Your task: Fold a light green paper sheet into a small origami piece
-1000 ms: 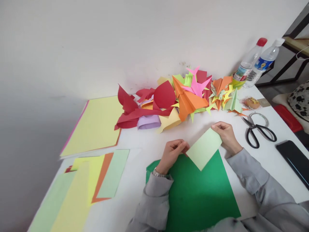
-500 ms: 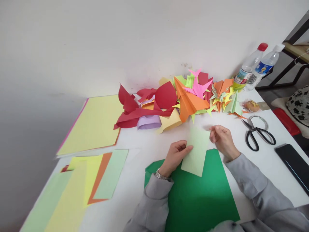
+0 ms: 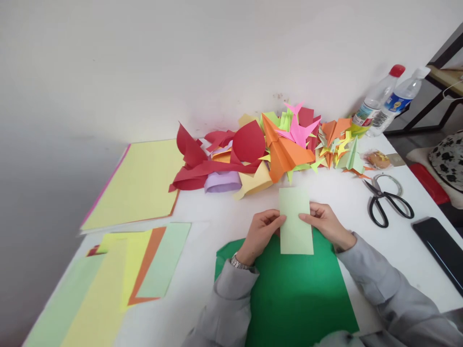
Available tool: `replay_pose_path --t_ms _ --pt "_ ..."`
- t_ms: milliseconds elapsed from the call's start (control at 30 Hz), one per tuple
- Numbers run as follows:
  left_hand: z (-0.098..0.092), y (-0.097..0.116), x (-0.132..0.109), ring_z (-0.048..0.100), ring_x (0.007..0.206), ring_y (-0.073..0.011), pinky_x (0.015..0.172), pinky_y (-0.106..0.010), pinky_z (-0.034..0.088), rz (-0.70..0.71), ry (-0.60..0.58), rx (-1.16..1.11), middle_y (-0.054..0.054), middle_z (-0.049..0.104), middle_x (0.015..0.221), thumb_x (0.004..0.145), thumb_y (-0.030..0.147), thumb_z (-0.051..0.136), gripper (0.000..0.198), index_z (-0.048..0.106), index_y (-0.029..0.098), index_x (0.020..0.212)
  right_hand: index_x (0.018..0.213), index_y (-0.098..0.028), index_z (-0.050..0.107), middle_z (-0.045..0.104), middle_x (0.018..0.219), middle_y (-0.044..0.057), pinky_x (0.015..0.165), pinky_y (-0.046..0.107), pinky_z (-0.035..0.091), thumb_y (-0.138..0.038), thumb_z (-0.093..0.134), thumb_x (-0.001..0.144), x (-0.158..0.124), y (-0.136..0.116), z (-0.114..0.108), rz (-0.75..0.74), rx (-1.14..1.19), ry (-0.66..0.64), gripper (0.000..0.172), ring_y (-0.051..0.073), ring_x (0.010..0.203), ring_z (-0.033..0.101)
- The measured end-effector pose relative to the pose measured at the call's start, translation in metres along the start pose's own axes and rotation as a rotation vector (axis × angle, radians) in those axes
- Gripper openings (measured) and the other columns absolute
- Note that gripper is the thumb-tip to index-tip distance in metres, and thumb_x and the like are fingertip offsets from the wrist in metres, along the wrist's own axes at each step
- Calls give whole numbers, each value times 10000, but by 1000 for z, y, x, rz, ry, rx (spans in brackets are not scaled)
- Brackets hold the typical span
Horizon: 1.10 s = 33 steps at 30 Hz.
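Note:
A pale green rectangle of paper (image 3: 293, 236) is held upright between my two hands, in front of me. My left hand (image 3: 261, 233) pinches its left edge, thumb on the near face and fingers behind. On the opposite edge my right hand (image 3: 327, 224) grips it the same way, its fingertips partly hidden behind the sheet. Beneath lies a large dark green sheet (image 3: 296, 299) on the white table (image 3: 217, 217). Just beyond the paper stands a heap of folded paper pieces, among them an orange paper plane (image 3: 284, 154) and a pink one (image 3: 299, 131).
Scissors with black handles (image 3: 383, 200) lie on the right beside a roll of clear tape (image 3: 396, 182) and a black phone (image 3: 439, 248). Two plastic bottles (image 3: 374, 106) stand at the back right. Coloured sheets (image 3: 133, 188) and paper strips (image 3: 164, 260) cover the left side.
My right hand has moved in from just off the paper's upper right corner and taken hold of its right edge. The paper has turned from a tilt to nearly straight.

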<state>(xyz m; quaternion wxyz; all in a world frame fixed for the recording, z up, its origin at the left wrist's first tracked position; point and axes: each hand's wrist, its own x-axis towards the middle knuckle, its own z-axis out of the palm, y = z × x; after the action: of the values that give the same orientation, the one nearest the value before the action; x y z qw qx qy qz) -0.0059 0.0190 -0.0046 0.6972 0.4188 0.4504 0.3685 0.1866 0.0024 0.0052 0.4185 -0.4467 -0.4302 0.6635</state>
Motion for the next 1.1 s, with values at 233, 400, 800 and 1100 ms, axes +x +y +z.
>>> replay_pose_path --t_ms 233,400,800,1100 --pt "-1 1 -1 571 519 -122 498 -246 489 -8 -27 -29 -5 637 602 692 385 733 264 690 127 726 832 -188 707 698 670 -6 564 244 505 -390 752 699 -1 -4 2 -10 61 43 246 139 602 638" --pt "-3 1 0 595 528 -132 485 -245 509 -1 -44 -78 -31 663 639 731 352 697 280 704 117 883 820 -183 712 691 630 -10 538 241 505 -367 758 696 1 1 0 -27 86 69 227 136 564 629" --pt "0 7 -2 650 888 -212 740 -325 567 308 -86 41 -92 681 997 695 271 744 117 769 201 785 941 -190 691 706 670 9 557 271 517 -397 757 679 2 0 2 55 202 91 340 153 551 638" --pt "0 4 2 651 883 -215 761 -329 554 354 108 51 -80 706 947 669 291 747 126 768 193 746 1045 -289 639 608 1104 40 759 309 522 -270 765 630 3 0 0 -221 -11 70 435 196 909 616"
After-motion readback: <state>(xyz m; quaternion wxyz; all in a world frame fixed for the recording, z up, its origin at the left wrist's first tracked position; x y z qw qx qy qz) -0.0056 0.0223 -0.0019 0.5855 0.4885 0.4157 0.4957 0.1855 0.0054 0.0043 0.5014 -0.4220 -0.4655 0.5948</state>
